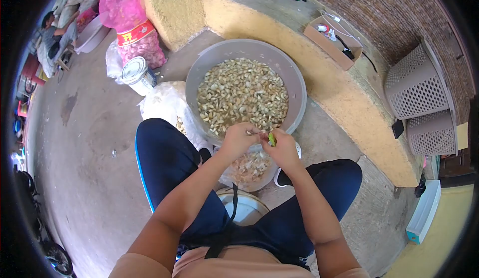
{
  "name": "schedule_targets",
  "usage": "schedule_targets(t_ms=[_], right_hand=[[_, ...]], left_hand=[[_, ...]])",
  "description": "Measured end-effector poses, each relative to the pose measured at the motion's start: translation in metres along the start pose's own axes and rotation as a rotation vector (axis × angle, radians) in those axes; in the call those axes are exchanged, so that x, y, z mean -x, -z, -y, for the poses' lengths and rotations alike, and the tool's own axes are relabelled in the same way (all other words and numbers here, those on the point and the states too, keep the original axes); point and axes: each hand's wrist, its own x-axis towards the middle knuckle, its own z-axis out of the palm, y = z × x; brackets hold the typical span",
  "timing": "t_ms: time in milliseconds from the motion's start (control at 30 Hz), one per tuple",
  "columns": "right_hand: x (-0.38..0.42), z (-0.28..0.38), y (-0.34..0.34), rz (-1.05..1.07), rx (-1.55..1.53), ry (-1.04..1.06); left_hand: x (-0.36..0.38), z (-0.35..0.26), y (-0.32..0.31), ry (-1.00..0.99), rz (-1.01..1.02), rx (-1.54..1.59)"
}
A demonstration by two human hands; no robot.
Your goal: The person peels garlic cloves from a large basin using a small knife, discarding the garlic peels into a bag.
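Both hands meet over the near rim of a large grey basin (295,91). Inside it lie many garlic cloves (243,91), seemingly in water. My right hand (282,148) is closed around a small knife with a green handle (272,138). Fingertips of my left hand (240,137) are pinched together close to the knife; what they hold, if anything, is too small to make out. Just below the hands stands a bowl of pale and brownish peelings (251,169), between my feet.
Left of the basin are a white plastic bag (167,101), a metal can (138,73) and a pink net sack (142,51). A yellow ledge (344,96) curves behind, carrying a cardboard box (339,52). Woven plastic baskets (416,88) stand right. Another person (52,36) sits far left.
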Motion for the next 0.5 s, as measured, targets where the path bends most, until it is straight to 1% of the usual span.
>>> schedule_targets(t_ms=[67, 167, 267, 367, 467, 500], right_hand=[[0.002, 0.002, -0.003, 0.011, 0.001, 0.014], [0.000, -0.008, -0.013, -0.007, 0.029, 0.030], [-0.002, -0.013, -0.015, -0.014, -0.082, -0.028], [-0.005, -0.016, -0.016, -0.009, -0.181, -0.133], [-0.010, -0.021, -0.020, 0.063, -0.087, -0.149], [-0.013, -0.026, -0.027, 0.090, -0.022, -0.139]], left_hand=[[0.003, 0.005, 0.002, -0.045, -0.020, -0.020], [0.006, 0.018, 0.006, -0.190, -0.128, -0.191], [0.011, 0.019, 0.013, 0.078, -0.031, -0.193], [0.014, 0.027, 0.019, 0.136, 0.140, -0.261], [0.016, 0.078, 0.003, 0.069, 0.260, -0.329], [0.018, 0.085, -0.003, 0.074, 0.293, -0.448]])
